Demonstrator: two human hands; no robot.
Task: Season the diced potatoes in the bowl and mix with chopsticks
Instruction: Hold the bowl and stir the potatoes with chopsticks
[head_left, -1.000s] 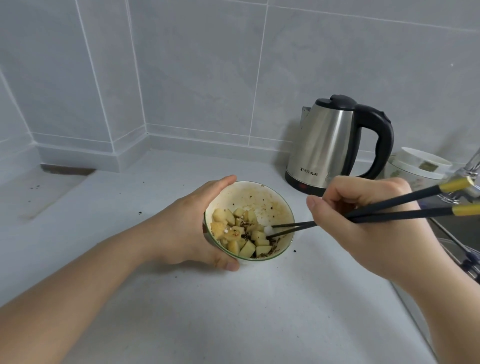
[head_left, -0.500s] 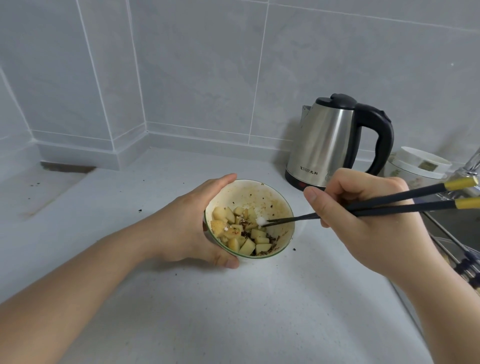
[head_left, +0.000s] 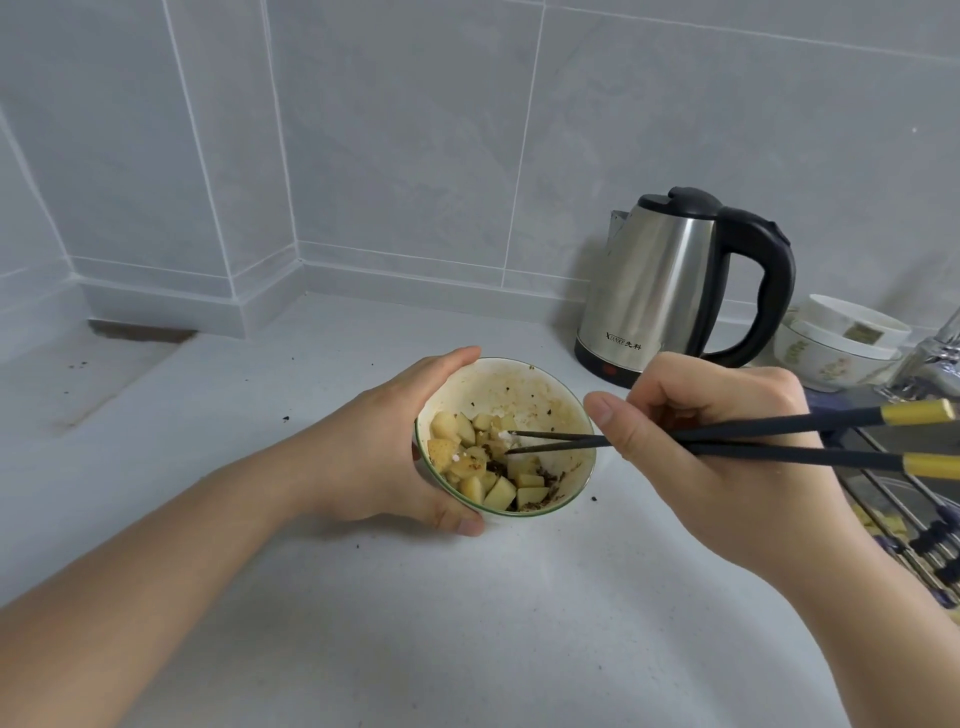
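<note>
White speckled countertop (head_left: 467, 623), tiled wall corner behind.
On it: bowl (head_left: 535, 387) centre; steel kettle (head_left: 670, 291) on black base behind right; stacked white bowls (head_left: 841, 353) far right; dark crumbs (head_left: 285, 417) scattered left and near bowl.

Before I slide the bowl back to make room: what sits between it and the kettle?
Nothing in the head view: only bare white counter separates the bowl from the kettle.
</note>
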